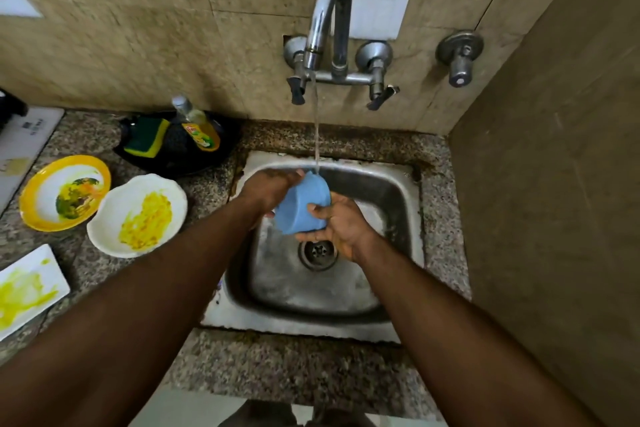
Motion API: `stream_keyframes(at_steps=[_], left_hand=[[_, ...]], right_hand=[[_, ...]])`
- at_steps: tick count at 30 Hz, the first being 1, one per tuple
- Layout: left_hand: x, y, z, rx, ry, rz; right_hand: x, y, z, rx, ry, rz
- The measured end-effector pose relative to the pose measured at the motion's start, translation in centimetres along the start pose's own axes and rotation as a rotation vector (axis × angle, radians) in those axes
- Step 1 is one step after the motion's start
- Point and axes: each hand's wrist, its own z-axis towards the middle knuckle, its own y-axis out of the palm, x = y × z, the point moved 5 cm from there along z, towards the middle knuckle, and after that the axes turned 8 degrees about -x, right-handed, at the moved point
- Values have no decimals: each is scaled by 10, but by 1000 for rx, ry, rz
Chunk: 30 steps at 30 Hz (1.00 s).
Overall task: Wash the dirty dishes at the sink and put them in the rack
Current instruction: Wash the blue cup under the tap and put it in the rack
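Very little here can be read. The dish soap bottle [197, 125], lying in the black pan [180, 149] at the back edge of the bench [277, 374], carries a yellow and green label with a red patch of lettering, but it is too blurred to make out a brand. The white board [24, 146] at the bench's far left edge bears a small block of dark printed marks near its top, too small to read. No numbers or signs are legible elsewhere.
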Motion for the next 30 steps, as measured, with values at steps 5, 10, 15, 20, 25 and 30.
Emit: stream_keyframes(at_steps=[5, 10, 15, 20, 25, 30], left_hand=[[-10, 17, 3, -121, -103, -271], [-5, 0, 14, 50, -34, -351], [6, -6, 16, -21, -72, -367], [27, -17, 23, 130, 29, -491], [26, -3, 9, 276, 220, -531], [2, -10, 33, 55, 115, -615]], right_hand=[[-9, 19, 0, -37, -98, -351], [-58, 28, -9, -142, -450, -1684], [-97, 8, 11, -162, -454, -2413], [-104, 15, 21, -120, -503, -2463], [-82, 24, 19, -145, -412, -2276], [-85, 24, 21, -203, -397, -2369]])
